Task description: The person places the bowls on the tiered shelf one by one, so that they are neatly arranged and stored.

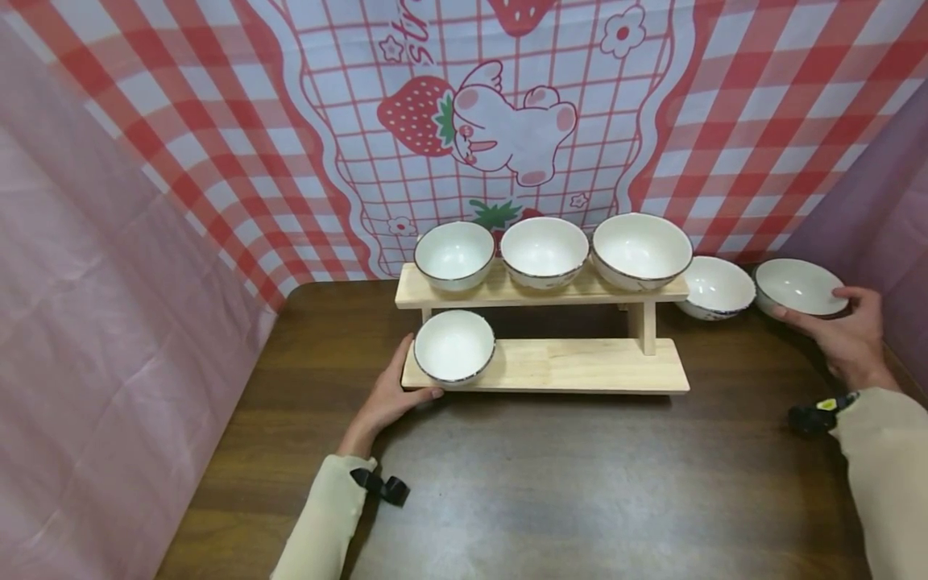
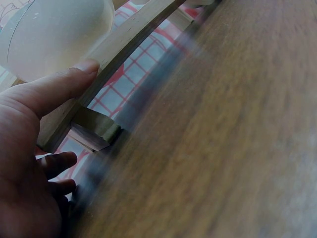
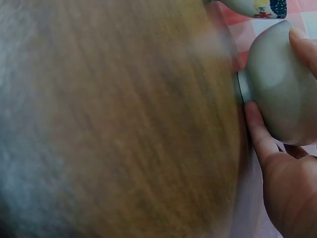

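Note:
A two-tier wooden stand (image 1: pixel 580 364) stands on the table. My left hand (image 1: pixel 387 400) grips the left end of its lower board, thumb along the front edge in the left wrist view. Beside that thumb a white bowl with a dark rim (image 1: pixel 454 346) sits on the lower board. At the far right my right hand (image 1: pixel 854 338) holds a plain pale bowl (image 1: pixel 800 283), fingers spread round its side. One finger lies by the bowl's foot in the right wrist view. Left of this bowl is another white bowl (image 1: pixel 718 283) with a patterned outside.
On the upper board stand a left bowl (image 1: pixel 455 254), a middle bowl (image 1: pixel 545 250) and a larger right bowl (image 1: pixel 642 248). A red-and-white checked cloth (image 1: pixel 768 121) hangs behind the brown table (image 1: pixel 551 483). Pink cloth (image 1: pixel 87 322) hangs at both sides.

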`<action>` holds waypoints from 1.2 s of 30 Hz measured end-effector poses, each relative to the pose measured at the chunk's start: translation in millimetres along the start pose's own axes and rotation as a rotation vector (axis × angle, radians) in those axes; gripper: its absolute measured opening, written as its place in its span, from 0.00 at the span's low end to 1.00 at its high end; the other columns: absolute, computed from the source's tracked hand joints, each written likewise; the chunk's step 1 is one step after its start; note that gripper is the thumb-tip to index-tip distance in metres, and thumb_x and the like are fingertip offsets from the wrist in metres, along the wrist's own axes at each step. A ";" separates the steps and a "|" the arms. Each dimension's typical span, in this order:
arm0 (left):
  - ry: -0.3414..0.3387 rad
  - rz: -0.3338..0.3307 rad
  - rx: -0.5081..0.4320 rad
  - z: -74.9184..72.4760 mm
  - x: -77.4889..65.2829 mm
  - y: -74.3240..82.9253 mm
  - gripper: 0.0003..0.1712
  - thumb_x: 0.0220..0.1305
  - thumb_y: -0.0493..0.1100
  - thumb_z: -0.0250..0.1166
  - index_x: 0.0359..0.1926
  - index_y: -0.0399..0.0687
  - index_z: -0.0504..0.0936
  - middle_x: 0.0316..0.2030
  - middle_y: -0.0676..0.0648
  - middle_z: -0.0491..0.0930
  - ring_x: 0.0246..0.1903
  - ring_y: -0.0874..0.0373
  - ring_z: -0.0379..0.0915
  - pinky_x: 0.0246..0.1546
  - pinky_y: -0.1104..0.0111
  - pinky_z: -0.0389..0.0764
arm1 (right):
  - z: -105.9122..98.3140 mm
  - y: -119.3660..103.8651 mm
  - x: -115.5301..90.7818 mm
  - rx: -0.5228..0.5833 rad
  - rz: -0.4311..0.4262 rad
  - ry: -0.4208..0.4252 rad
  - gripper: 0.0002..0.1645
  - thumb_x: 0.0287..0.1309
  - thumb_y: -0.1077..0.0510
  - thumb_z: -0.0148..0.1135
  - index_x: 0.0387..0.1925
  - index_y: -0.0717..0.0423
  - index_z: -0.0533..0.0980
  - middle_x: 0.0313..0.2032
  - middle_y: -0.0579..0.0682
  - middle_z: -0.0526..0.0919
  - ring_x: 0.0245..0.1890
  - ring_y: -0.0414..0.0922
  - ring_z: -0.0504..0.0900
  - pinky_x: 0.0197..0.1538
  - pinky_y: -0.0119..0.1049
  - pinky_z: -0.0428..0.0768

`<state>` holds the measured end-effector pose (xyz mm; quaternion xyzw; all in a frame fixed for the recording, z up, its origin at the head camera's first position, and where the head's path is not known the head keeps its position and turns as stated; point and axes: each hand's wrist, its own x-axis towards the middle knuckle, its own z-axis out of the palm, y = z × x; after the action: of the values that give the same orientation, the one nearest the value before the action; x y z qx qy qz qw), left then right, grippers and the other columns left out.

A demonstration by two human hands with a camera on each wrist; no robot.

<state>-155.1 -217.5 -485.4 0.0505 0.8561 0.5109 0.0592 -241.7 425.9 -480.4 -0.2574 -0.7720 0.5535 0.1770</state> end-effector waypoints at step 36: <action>-0.012 -0.006 0.004 -0.2 0.0 0.8 0.65 0.52 0.48 0.78 0.80 0.51 0.45 0.79 0.42 0.53 0.77 0.43 0.51 0.75 0.43 0.57 | -16.6 -3.5 -26.0 -0.058 -0.026 0.074 0.38 0.44 0.58 0.79 0.38 0.24 0.59 0.47 0.23 0.59 0.61 0.30 0.62 0.66 0.25 0.59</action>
<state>-155.1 -217.2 -484.6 0.0511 0.8569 0.5087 0.0659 -212.2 422.2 -471.4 -0.2727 -0.7840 0.5187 0.2048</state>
